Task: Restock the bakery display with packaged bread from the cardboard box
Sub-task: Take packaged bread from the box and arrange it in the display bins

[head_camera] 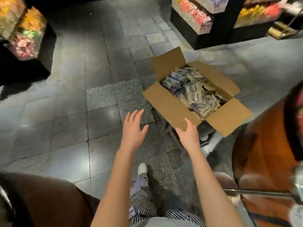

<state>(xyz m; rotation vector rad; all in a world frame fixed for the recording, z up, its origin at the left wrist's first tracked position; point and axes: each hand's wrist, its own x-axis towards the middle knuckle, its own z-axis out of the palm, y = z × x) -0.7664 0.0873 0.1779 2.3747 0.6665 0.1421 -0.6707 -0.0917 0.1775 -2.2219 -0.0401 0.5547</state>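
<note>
On the tiled floor (65, 112), right of centre and a little beyond the hands, stands the cardboard box (170, 105), with all four flaps folded outward. The packaged bread (193, 92) fills it in a loose heap of clear and white wrappers. None of it has been lifted out.

Both hands are stretched forward, palms down, fingers straight and spread, holding nothing. The left hand (133, 130) hovers over bare tiles, well to the left of the box. The right hand (187, 133) is the nearer one. Its fingertips overlap the near edge of the long flap, but it is not clear whether they touch it.

The long axis of the box runs on a diagonal from far left to near right, so one long side faces the hands. The bread lies far and to the right of both palms. A reach would likely go over that near flap, right hand first.

Stocked shelves (193, 18) at the far right and others (24, 33) at the far left are too blurred to read.
</note>
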